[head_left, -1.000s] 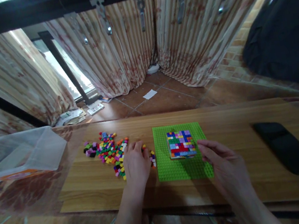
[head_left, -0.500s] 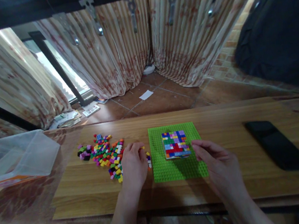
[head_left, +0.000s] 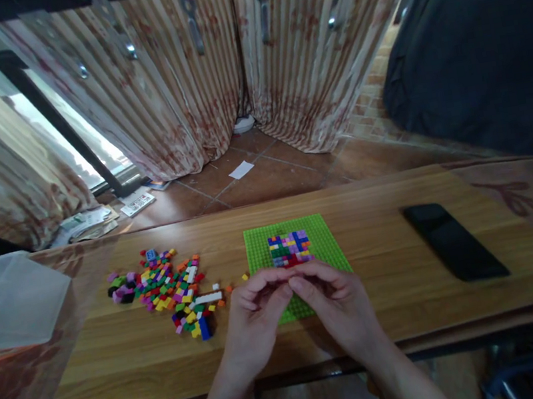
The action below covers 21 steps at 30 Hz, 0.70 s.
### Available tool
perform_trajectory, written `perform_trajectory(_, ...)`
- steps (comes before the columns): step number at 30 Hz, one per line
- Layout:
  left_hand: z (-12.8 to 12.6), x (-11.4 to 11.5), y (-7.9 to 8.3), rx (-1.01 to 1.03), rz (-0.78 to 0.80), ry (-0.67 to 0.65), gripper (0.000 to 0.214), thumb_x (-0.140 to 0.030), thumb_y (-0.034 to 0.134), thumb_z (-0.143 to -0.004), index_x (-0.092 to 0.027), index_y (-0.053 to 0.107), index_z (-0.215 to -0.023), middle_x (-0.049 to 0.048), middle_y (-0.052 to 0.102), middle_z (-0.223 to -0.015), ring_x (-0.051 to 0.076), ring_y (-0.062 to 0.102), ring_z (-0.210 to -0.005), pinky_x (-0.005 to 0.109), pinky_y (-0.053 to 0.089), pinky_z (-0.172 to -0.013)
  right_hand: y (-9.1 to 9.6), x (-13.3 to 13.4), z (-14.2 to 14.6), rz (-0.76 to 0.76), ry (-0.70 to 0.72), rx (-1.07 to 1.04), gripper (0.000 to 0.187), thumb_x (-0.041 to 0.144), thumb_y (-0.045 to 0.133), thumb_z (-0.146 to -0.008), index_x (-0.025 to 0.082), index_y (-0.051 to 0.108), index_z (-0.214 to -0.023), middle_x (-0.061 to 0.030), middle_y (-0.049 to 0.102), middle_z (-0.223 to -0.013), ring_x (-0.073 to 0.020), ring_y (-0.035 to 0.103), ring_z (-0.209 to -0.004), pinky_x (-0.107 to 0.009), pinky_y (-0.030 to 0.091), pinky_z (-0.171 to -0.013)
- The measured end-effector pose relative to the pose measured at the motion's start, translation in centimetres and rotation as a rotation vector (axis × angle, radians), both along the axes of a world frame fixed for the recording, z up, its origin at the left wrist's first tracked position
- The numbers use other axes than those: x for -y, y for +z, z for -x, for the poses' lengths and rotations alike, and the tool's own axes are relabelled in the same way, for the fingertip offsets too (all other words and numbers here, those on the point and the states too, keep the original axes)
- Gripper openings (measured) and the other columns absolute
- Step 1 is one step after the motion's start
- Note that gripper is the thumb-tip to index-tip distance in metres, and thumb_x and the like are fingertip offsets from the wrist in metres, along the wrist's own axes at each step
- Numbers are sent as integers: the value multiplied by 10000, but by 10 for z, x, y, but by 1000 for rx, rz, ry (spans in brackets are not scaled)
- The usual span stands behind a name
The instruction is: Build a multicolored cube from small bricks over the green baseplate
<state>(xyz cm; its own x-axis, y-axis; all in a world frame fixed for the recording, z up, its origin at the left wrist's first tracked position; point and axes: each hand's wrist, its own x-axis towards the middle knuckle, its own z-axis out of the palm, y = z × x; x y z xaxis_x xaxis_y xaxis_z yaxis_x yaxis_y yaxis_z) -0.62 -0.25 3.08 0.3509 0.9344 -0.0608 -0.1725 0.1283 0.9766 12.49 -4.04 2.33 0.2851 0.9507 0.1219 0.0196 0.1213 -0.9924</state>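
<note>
My left hand (head_left: 254,319) and my right hand (head_left: 336,303) meet fingertip to fingertip over the near part of a green baseplate (head_left: 321,245). Both hands have curled, pinching fingers; whatever lies between them is too small to make out. Just beyond the fingers, on the baseplate, stands a block of multicoloured small bricks (head_left: 290,250), partly hidden by my hands. A scattered pile of loose coloured bricks (head_left: 164,290) lies to the left of my left hand on the wooden board (head_left: 390,274).
A black phone (head_left: 452,241) lies flat on the board at the right. A clear plastic box (head_left: 7,304) sits at the far left. Behind the table are striped curtains (head_left: 206,74), a tiled floor and a dark cloth-covered shape (head_left: 479,44).
My left hand left the loose brick pile and moved right; my right hand moved left. They now meet in front of the brick block. The camera view shifted, tilting down and right.
</note>
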Motion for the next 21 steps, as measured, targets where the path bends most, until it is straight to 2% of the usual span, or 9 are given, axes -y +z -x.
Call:
perform_trajectory(5,-4,-1,-1,11,-59,8,97,-225,717,-775,-198,764,-855,20,739,-833,142,645,-802,242,511,-780,-1,-1,2,64,-2,-123,80,302,710,-776,239,752,-799,5,722,-781,-141,643,-749,-257,496,-713)
perform_trajectory(9,-4,0,0,19,-28,9,97,-221,715,-776,-203,769,-855,17,740,-844,128,636,-796,221,498,-769,0,1,0,65,0,-64,110,313,676,-803,242,758,-821,7,708,-767,-136,625,-744,-251,481,-700)
perform_trajectory(13,-2,-1,0,14,38,51,121,-229,744,-746,-204,774,-861,7,728,-789,96,598,-714,178,459,-668,1,-1,-16,61,-191,-27,129,346,710,-761,224,752,-769,14,677,-697,-116,576,-645,-232,459,-618)
perform_trajectory(17,1,-6,-7,50,101,164,128,-242,756,-730,-206,771,-853,-5,715,-771,79,563,-689,164,426,-635,0,-5,-38,120,-399,-67,215,387,768,-666,180,744,-718,21,619,-567,-96,504,-537,-211,413,-513)
perform_trajectory(21,3,-10,-15,57,199,253,173,-255,771,-701,-193,767,-863,-7,698,-771,76,529,-673,171,411,-618,-7,-9,-45,169,-414,-59,251,397,779,-634,167,751,-731,11,631,-568,-101,508,-527,-218,412,-497)
